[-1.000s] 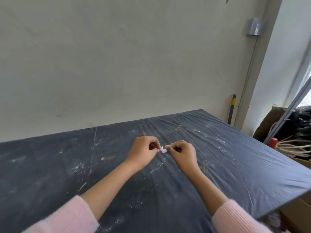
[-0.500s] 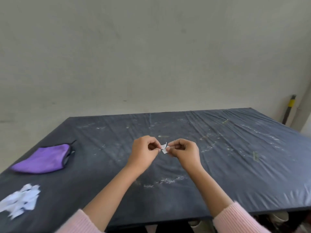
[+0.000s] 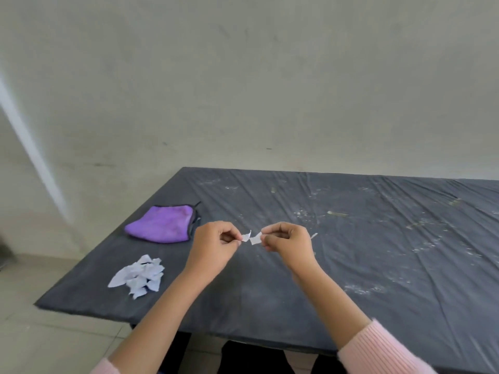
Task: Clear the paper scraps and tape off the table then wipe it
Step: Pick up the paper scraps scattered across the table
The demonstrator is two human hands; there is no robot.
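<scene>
While pinched from both sides, paper scrap [image 3: 251, 237] btwn L grip [image 3: 216, 248] & R grip [image 3: 291, 245], above table [image 3: 364, 265].

both hands are up over the middle of the bench [image 3: 378, 279], side by side. the left hand [image 3: 213, 248] pinches the left scrap [image 3: 246, 236], the right hand [image 3: 290, 245] pinches the right scrap [image 3: 255, 238], the two bits just beside each other between the hands. left of the left hand, the cloth [image 3: 162, 225] lies on the bench toward its far left corner. in front of the cloth, nearer the front edge, sits the scrap pile [image 3: 140, 276], apart from it. a thin strip [image 3: 336, 213] lies on the bench behind the right hand. the wall [image 3: 270, 90] stands behind the bench, the floor [image 3: 40, 333] off its left edge.
</scene>
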